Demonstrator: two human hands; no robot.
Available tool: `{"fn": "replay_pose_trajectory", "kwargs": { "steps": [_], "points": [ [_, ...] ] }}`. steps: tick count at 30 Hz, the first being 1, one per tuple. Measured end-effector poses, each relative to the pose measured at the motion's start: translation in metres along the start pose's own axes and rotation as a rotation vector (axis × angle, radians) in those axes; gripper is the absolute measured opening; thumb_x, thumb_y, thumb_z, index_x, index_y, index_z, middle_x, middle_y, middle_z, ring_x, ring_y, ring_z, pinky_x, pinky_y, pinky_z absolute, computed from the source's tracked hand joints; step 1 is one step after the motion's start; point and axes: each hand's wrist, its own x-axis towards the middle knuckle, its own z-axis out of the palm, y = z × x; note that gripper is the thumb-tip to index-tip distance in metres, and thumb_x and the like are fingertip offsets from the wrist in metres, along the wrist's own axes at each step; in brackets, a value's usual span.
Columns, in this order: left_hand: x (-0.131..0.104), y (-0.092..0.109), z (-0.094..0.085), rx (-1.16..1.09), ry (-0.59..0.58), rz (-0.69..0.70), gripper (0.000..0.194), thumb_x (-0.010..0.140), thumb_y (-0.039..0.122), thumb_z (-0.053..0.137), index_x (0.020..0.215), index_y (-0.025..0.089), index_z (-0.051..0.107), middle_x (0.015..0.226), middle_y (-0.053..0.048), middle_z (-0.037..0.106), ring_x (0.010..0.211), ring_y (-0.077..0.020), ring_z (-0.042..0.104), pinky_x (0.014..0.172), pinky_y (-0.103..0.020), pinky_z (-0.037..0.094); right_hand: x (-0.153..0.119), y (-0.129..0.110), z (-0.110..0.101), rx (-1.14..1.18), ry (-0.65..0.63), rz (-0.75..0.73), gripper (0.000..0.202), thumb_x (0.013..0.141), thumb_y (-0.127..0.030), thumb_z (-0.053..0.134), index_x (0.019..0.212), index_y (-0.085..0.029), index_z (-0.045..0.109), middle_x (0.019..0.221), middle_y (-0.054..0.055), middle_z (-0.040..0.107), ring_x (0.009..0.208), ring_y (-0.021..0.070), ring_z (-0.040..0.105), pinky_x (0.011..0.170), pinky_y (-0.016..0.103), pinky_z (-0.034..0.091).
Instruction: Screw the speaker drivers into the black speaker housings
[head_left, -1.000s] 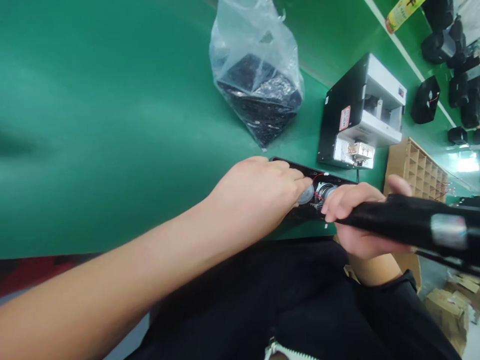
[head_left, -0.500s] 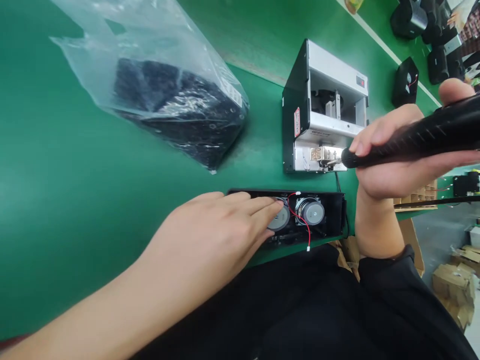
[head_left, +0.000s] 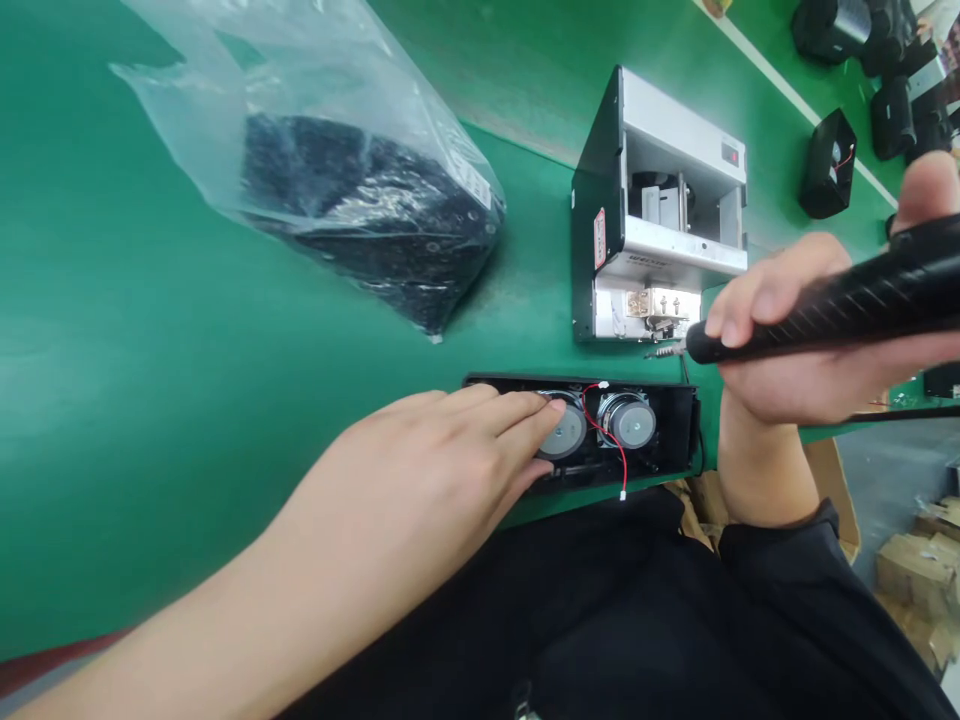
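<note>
My right hand [head_left: 795, 330] is wrapped round a black electric screwdriver [head_left: 840, 290], whose metal bit points left, just in front of the silver and black screw feeder [head_left: 660, 230]. Below the bit lies a long black speaker housing [head_left: 679, 430] with two round speakers in it; the right one [head_left: 628, 422] shows fully. A thin red wire [head_left: 615, 440] with white connectors crosses between them. My left hand [head_left: 457, 450] rests over the housing's left part, its fingers together at the left speaker [head_left: 564, 432]. What its fingers and thumb grip is partly hidden.
A clear plastic bag [head_left: 360, 200] with dark contents lies on the green table [head_left: 187, 400] at the upper left. Black speaker boxes [head_left: 829, 165] stand at the upper right. Cardboard boxes [head_left: 919, 570] are at the lower right.
My right hand has drawn the screwdriver bit away from the feeder's front pickup, slightly down towards the housing. My left hand stays at the left speaker. The view has shifted slightly.
</note>
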Motion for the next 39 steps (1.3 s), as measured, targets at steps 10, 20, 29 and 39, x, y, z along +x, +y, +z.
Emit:
{"fn": "replay_pose_trajectory", "kwargs": {
  "steps": [10,20,29,39],
  "points": [
    [0.008,-0.004,-0.001,-0.101,-0.050,-0.060,0.025,0.119,0.036,0.064,0.121,0.029,0.087,0.119,-0.008,0.094,0.097,-0.0358,0.086,0.079,-0.048,0.064,-0.047,0.016,0.021,0.029,-0.065,-0.030,0.059,0.117,-0.092,0.055,0.139,-0.046,0.083,0.075,-0.007,0.073,0.051,0.0168,0.070,0.052,0.030,0.067],
    [0.006,-0.004,0.006,-0.160,-0.049,-0.085,0.032,0.121,0.038,0.061,0.123,0.031,0.092,0.116,-0.008,0.094,0.094,-0.0355,0.085,0.079,-0.048,0.064,-0.052,0.043,0.026,-0.062,-0.061,-0.034,0.066,0.117,-0.095,0.054,0.155,-0.042,0.062,0.078,-0.011,0.070,0.048,0.0169,0.062,0.046,0.032,0.061],
    [0.004,-0.003,0.000,-0.063,-0.009,-0.027,0.034,0.123,0.033,0.060,0.122,0.027,0.093,0.110,-0.009,0.093,0.090,-0.0341,0.085,0.076,-0.048,0.064,-0.052,0.042,0.027,-0.009,-0.119,0.001,0.064,0.119,-0.090,0.052,0.153,-0.038,0.067,0.083,-0.009,0.075,0.056,0.0153,0.068,0.054,0.030,0.066],
    [0.008,-0.003,0.002,-0.065,0.028,-0.005,0.043,0.124,0.032,0.051,0.120,0.027,0.094,0.104,-0.010,0.091,0.086,-0.0354,0.083,0.072,-0.051,0.065,-0.059,0.056,0.033,0.058,-0.076,-0.049,0.064,0.118,-0.086,0.062,0.162,-0.040,0.071,0.079,-0.005,0.079,0.052,0.0197,0.067,0.047,0.035,0.057]
  ]
}}
